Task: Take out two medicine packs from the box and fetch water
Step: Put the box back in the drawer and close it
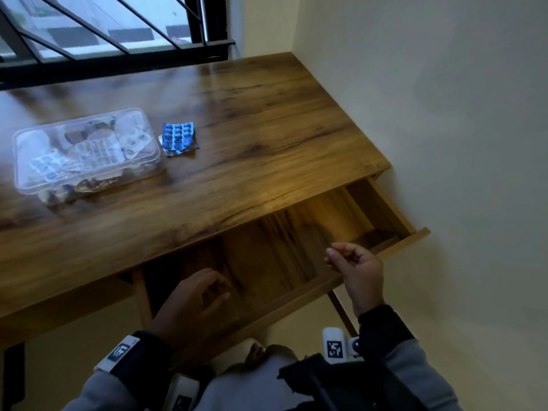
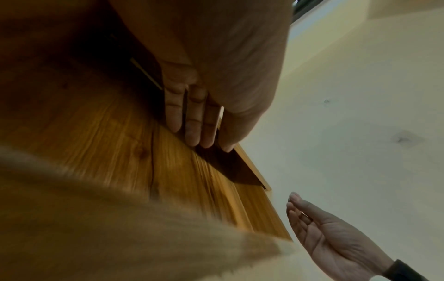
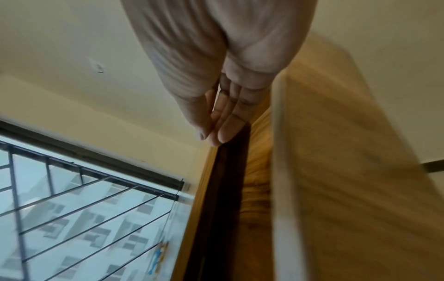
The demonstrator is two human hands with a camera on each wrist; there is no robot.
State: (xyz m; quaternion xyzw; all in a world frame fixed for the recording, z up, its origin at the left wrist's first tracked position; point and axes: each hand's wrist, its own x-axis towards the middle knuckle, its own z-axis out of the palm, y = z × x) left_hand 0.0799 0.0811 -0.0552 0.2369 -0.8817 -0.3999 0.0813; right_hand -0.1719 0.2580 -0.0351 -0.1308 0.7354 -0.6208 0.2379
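Note:
A clear plastic medicine box (image 1: 86, 149) with its lid down sits at the left of the wooden desk (image 1: 267, 120), with several blister packs inside. Just right of it a blue blister pack (image 1: 178, 137) lies on top of a silvery one. My left hand (image 1: 207, 292) hovers over the pulled-out drawer (image 1: 296, 292) with fingers (image 2: 192, 123) nearly straight and holds nothing. My right hand (image 1: 347, 259) is above the drawer's front panel near its right end. Its fingers (image 3: 223, 129) lie relaxed and together around nothing, and its bare palm (image 2: 324, 237) also shows in the left wrist view.
The drawer juts out from the desk's front edge toward me, and only its wooden floor (image 1: 281, 238) shows. A pale wall (image 1: 444, 114) runs along the desk's right side. A barred window (image 1: 103, 28) stands behind the desk.

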